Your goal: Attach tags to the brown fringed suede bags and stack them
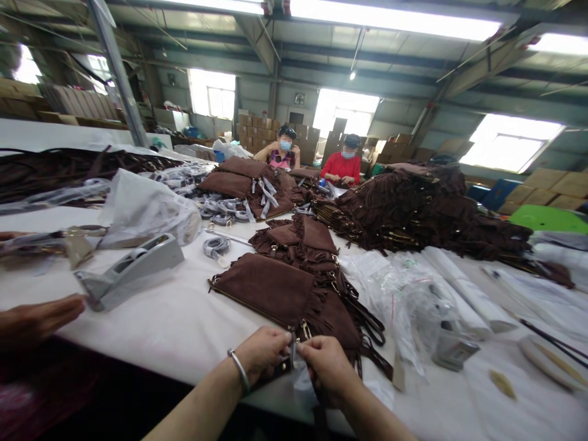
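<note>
Brown fringed bags [271, 286] lie on the white-covered table in front of me, with gold zips and metal clasps. At the near corner of the closest bag, my left hand [264, 352], with a bangle at the wrist, pinches a strap end by the metal clasp [305, 329]. My right hand [327, 367] is closed beside it, thumb and finger pressed together on the same wrapped strap hardware [294, 355]. Clear plastic wrap hangs below between both hands. The exact piece under my fingertips is partly hidden.
A tape dispenser [133, 269] and a white plastic bag [147, 208] are at left, near another person's hand [41, 315]. Brown bags are piled [404, 208] at back right. Clear plastic bags [404, 294] lie at right. Two people sit across the table.
</note>
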A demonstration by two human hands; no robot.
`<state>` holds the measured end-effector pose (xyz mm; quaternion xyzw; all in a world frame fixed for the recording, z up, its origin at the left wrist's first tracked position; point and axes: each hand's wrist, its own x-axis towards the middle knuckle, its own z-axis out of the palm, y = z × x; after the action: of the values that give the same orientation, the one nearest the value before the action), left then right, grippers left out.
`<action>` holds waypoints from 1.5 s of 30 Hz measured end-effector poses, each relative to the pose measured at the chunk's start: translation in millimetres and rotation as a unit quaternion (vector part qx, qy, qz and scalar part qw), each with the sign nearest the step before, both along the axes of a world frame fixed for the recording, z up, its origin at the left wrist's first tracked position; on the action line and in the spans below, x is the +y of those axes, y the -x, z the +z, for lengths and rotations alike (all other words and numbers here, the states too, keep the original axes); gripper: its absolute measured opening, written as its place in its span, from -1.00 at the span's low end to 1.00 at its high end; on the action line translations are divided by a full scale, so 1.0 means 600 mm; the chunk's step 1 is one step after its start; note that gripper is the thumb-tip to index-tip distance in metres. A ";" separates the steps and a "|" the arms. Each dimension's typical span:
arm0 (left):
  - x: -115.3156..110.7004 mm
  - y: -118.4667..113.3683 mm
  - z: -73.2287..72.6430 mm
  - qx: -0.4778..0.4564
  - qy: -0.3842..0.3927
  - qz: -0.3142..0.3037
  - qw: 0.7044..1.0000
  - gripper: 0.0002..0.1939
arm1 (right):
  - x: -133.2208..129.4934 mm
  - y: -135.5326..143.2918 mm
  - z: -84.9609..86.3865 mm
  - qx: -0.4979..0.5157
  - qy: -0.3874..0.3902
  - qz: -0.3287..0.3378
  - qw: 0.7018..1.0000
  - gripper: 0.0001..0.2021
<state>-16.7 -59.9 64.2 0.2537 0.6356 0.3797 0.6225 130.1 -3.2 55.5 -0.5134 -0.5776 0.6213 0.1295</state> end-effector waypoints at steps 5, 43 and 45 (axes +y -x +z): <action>-0.014 0.004 -0.005 -0.003 0.029 -0.003 1.000 -0.80 | 0.008 0.013 -0.003 -0.018 -0.025 -0.009 0.999 -0.79; 0.002 -0.011 -0.036 0.006 0.009 0.095 0.995 -0.72 | 0.012 0.035 -0.031 -0.059 -0.084 0.030 0.994 -0.74; 0.005 -0.011 -0.037 -0.008 0.012 0.093 0.996 -0.68 | 0.013 0.035 -0.033 -0.059 -0.084 0.027 0.994 -0.74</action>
<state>-9.8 -56.8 41.8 0.1825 0.6559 0.4303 0.5927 109.2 4.6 35.6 -0.5202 -0.6481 0.5428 0.1209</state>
